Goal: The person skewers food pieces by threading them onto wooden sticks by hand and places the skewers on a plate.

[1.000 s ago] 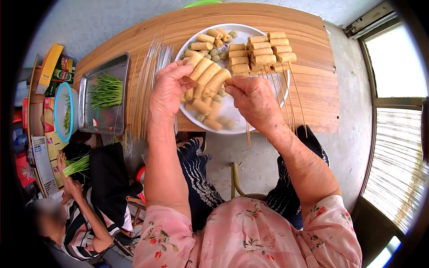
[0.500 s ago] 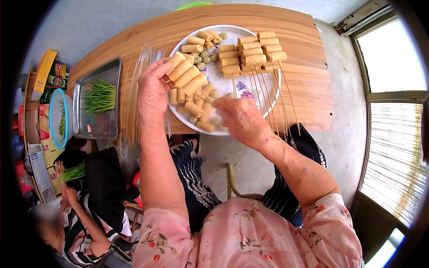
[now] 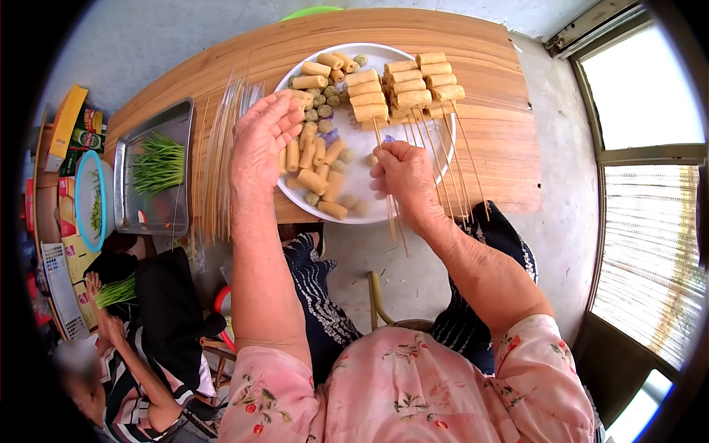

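A round white plate (image 3: pixel 292 193) holds tan rolls that look like rolled tofu skin, with greenish balls (image 3: pixel 323 111) among them. My right hand (image 3: pixel 406 173) is closed round a thin wooden skewer just below its stack of tan rolls (image 3: pixel 367 96). That stack is at the plate's middle, beside other finished-looking skewers of rolls (image 3: pixel 413 85) whose sticks point toward me. My left hand (image 3: pixel 262 136) hovers at the plate's left rim with fingers spread and nothing visible in it. Loose rolls (image 3: pixel 312 181) lie near its fingertips.
Left of the plate, bare skewers (image 3: pixel 218 162) lie on the wooden table (image 3: pixel 487 155). A metal tray (image 3: pixel 127 173) with cut green stalks (image 3: pixel 159 162) stands farther left, by a blue-rimmed basin (image 3: pixel 80 199). At lower left a seated person (image 3: pixel 140 369) holds green stalks.
The skewer of rolls has left my left hand and moved right, next to the other skewers. My right hand has shifted right and up with it; my left hand has opened.
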